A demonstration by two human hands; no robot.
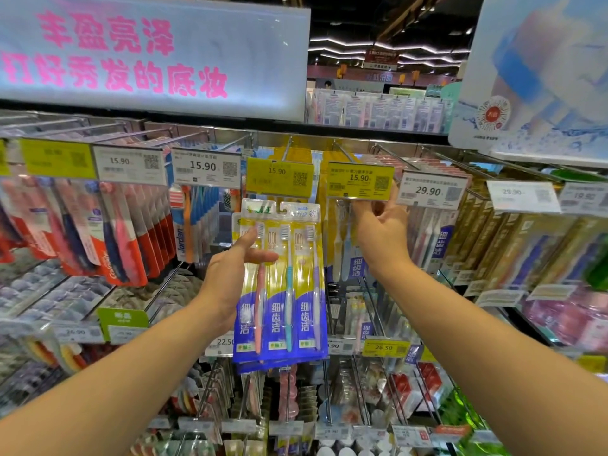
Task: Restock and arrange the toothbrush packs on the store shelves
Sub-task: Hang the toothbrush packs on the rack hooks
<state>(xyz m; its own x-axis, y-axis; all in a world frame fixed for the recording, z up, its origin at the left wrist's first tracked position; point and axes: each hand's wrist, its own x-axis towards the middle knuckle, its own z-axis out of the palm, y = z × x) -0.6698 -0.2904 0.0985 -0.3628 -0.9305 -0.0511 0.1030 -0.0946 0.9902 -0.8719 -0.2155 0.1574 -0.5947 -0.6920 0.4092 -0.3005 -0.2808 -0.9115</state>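
My left hand (235, 274) grips a stack of yellow-and-blue toothbrush packs (289, 291), each showing three brushes, held upright in front of the shelf below a yellow 15.90 price tag (279, 177). My right hand (383, 230) is raised to the neighbouring hook, its fingers pinched on the lower edge of another yellow 15.90 price tag (360, 181). Behind that tag hang clear packs of pale toothbrushes (340, 245). The hook (287, 149) above the held stack carries only a few yellow packs.
Rows of peg hooks carry other toothbrush packs: red and blue ones (125, 232) to the left, gold boxes (493, 245) to the right under a 29.90 tag (431, 191). A white sign with pink lettering (148, 51) tops the shelf. Lower hooks hold more goods.
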